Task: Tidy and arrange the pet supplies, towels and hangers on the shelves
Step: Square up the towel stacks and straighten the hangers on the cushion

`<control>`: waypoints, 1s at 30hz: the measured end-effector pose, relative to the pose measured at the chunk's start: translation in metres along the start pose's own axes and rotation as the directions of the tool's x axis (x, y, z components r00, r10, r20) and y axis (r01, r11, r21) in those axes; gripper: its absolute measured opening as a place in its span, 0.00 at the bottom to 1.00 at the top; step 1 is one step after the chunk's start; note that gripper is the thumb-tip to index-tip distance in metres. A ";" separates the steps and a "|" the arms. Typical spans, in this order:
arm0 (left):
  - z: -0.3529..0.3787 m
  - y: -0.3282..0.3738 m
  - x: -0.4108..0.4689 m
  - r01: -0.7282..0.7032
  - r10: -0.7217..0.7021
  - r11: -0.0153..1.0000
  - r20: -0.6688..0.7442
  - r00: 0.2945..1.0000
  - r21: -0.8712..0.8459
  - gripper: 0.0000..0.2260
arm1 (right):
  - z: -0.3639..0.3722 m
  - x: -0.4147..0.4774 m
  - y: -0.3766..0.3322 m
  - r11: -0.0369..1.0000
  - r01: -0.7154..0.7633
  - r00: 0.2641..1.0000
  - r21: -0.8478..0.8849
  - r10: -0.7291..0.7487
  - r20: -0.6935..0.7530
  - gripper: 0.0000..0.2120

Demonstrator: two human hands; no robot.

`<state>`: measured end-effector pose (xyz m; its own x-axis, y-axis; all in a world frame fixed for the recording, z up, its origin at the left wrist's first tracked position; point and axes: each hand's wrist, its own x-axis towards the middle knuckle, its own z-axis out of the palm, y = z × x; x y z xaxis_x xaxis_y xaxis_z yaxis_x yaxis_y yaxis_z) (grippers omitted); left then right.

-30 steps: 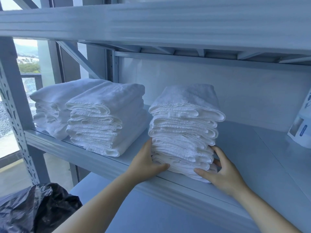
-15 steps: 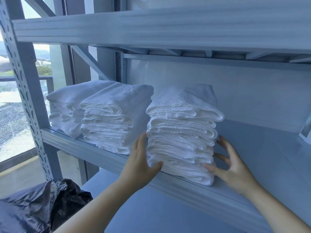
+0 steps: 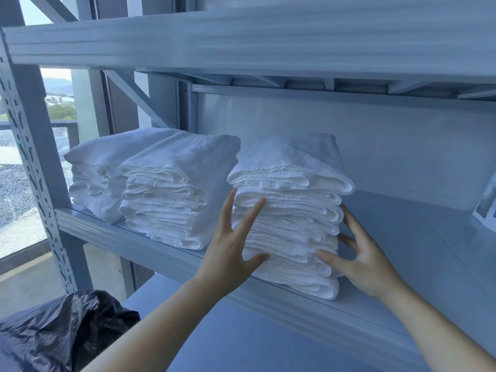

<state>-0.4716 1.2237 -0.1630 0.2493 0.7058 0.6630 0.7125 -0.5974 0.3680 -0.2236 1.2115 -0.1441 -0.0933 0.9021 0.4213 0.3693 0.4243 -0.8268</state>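
Both hands have slid higher on the towel stack [image 3: 290, 210], which sits just right of the middle stack [image 3: 174, 200] on the shelf [image 3: 161, 253]; left hand [image 3: 230, 245] and right hand [image 3: 365, 261] press its sides with fingers spread, clasping nothing; soft, floppy, light, so best squeezed low from both sides.

Daylight comes from the window [image 3: 24, 170] at left, bright and washed out there. A cool blue cast covers the shelf [image 3: 402, 237]. Shadows are soft. The towels [image 3: 290, 167] are sharp; the box [image 3: 487, 202] at the right edge is blurred, and the left post [image 3: 26, 146] leans from wide-angle distortion.
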 end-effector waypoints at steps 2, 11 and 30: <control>0.002 -0.004 0.000 -0.017 0.017 1.000 -0.008 1.000 -0.003 0.46 | 0.000 0.001 0.003 1.000 -0.002 1.000 0.002 0.002 0.004 0.44; 0.006 -0.021 0.006 -0.037 0.037 0.999 -0.107 0.994 0.001 0.46 | 0.015 0.009 -0.005 0.999 0.006 0.999 -0.040 -0.005 0.036 0.39; -0.013 -0.032 0.017 -0.030 0.075 0.941 -0.121 0.990 0.336 0.48 | 0.032 0.024 -0.013 1.000 0.017 0.995 -0.007 -0.016 0.103 0.48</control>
<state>-0.4988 1.2494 -0.1553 0.2207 0.6077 0.7629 0.8835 -0.4559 0.1076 -0.2600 1.2299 -0.1355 -0.1938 0.8985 0.3939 0.3745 0.4388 -0.8168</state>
